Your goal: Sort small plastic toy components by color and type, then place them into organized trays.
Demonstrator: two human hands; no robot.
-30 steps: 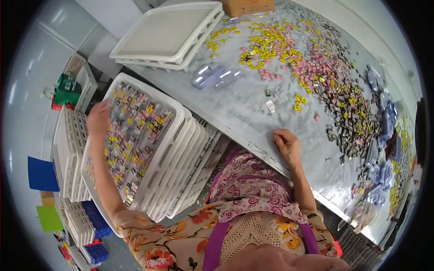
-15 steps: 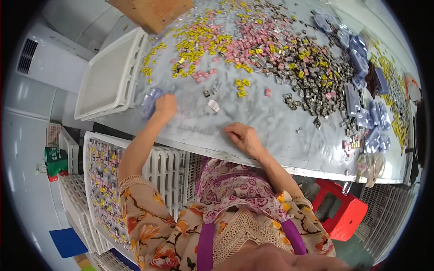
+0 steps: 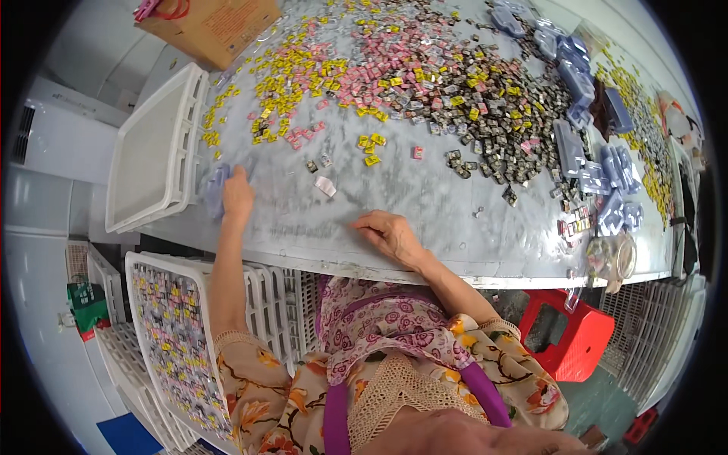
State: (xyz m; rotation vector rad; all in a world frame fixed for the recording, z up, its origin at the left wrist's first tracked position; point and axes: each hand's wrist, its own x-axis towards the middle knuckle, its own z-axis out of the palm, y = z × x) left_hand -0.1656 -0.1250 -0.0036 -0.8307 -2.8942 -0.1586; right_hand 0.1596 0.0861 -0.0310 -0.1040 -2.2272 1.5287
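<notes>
My left hand (image 3: 238, 199) is at the left end of the table, its fingers closed at the edge of a clear bluish plastic shell (image 3: 217, 189). My right hand (image 3: 393, 236) rests near the table's front edge, loosely curled, with no object visible in it. Between and beyond the hands lie a small white packet (image 3: 325, 186), two tiny dark and clear pieces (image 3: 312, 166), a small group of yellow pieces (image 3: 371, 142) and a single pink piece (image 3: 418, 152).
A large spread of small yellow, pink and black pieces (image 3: 425, 83) covers the far table. Plastic shells (image 3: 570, 148) are piled on the right. A white tray (image 3: 155, 148) stands left, a cardboard box (image 3: 216, 30) behind. Below are a filled crate (image 3: 178, 341) and red stool (image 3: 580, 341).
The whole view has shifted, moving the table's contents leftward in the picture. My left hand stays by the plastic shell and has turned slightly; my right hand remains near the front edge.
</notes>
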